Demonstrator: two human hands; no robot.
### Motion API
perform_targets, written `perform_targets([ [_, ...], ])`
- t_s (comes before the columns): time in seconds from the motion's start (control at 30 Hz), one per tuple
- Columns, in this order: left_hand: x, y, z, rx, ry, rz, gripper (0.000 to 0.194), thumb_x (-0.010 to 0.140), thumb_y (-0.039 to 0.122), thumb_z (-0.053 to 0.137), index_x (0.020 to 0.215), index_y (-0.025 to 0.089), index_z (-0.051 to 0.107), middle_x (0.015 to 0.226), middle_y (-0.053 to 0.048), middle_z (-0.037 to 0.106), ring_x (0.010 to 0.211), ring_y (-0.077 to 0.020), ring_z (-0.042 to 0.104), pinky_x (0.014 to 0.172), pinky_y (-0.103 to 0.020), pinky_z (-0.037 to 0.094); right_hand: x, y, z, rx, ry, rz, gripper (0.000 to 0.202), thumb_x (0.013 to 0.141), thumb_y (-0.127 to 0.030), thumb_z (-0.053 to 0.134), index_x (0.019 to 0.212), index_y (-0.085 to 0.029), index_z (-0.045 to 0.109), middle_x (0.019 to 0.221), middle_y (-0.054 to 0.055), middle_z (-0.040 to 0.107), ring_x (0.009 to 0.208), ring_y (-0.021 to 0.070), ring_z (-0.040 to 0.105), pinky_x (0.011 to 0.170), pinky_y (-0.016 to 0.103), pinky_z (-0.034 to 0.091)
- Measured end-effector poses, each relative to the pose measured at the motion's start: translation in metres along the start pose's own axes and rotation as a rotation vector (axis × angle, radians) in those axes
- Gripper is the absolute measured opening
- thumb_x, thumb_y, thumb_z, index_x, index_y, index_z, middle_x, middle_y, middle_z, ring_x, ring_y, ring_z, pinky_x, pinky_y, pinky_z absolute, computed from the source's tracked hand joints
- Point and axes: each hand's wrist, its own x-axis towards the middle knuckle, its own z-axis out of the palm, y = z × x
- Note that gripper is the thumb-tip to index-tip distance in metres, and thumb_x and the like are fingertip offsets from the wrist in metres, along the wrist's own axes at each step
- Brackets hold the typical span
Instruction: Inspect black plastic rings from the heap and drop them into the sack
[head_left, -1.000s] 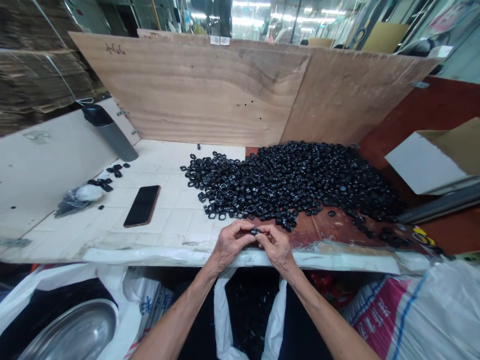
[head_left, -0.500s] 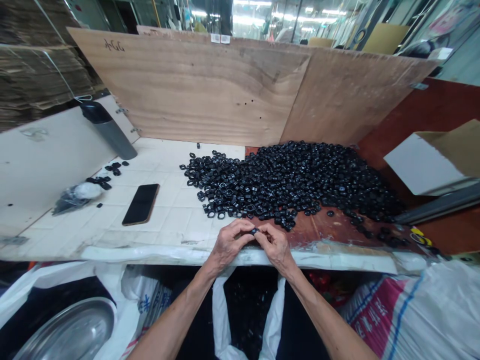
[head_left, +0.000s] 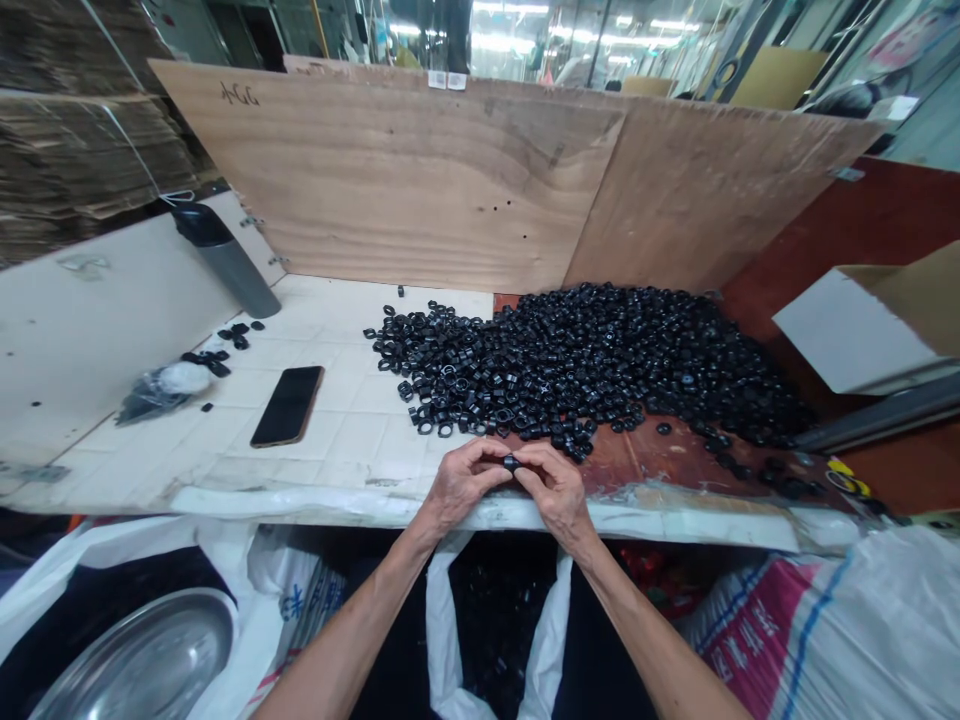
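Between the fingertips of both hands is one small black part (head_left: 511, 463), held over the table's front edge. My left hand (head_left: 466, 483) pinches it from the left, and my right hand (head_left: 553, 487) grips its other side. Just beyond the fingers spreads a large pile of small black ring-shaped parts (head_left: 600, 350). Below my hands, an open white bag (head_left: 444, 625) holds more black pieces in its dark inside.
On the left lie a phone (head_left: 287, 406), a plastic bag (head_left: 161, 390) with loose black pieces, and a grey bottle (head_left: 236, 270). A wooden board (head_left: 390, 170) closes the back. A white box (head_left: 851, 330) and yellow-handled tool (head_left: 849, 480) are at right.
The view has shifted slightly, so the scene sits a little further right. The black part shows more clearly between my fingertips, which hold nearly the same pose.
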Motion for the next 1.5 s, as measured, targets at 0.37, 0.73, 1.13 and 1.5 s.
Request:
perform_targets([
  [0.37,-0.001,0.000,0.003,-0.005,-0.038,-0.038,0.023,0.077,0.028,0.076,0.095,0.016,0.070,0.094,-0.006,0.074,0.085,-0.0196,0.071,0.079,-0.031,0.059,-0.008,0.005,0.008,-0.052,0.061,0.127,0.029,0.090,-0.031,0.061,0.116,-0.019,0.061,0.073,0.000,0.064,0.062,0.0142,0.061,0.060,0.025,0.053],
  [0.73,-0.004,-0.007,0.001,0.083,-0.037,0.103,0.018,0.082,0.023,0.072,0.098,0.017,0.069,0.097,-0.005,0.071,0.091,-0.0188,0.068,0.087,-0.032,0.056,-0.005,-0.004,0.005,-0.148,-0.056,0.136,0.024,0.096,-0.034,0.052,0.082,-0.019,0.064,0.059,-0.002,0.058,0.052,0.0122,0.054,0.054,0.023,0.043],
  [1.13,-0.004,-0.008,0.001,0.004,-0.012,0.027,0.020,0.082,0.027,0.071,0.099,0.016,0.069,0.099,-0.006,0.070,0.093,-0.0194,0.067,0.088,-0.032,0.055,-0.006,-0.001,0.004,-0.153,-0.016,0.081,0.017,0.093,-0.029,0.055,0.091,-0.018,0.068,0.078,0.002,0.066,0.067,0.0153,0.060,0.064,0.025,0.048],
  [1.5,-0.003,-0.009,0.001,0.156,-0.016,0.152,0.016,0.085,0.023,0.067,0.100,0.017,0.068,0.098,-0.006,0.071,0.092,-0.0188,0.067,0.087,-0.033,0.054,-0.006,-0.001,0.005,-0.142,-0.036,0.127,0.015,0.094,-0.029,0.053,0.095,-0.018,0.063,0.083,0.003,0.066,0.070,0.0161,0.062,0.066,0.025,0.047],
])
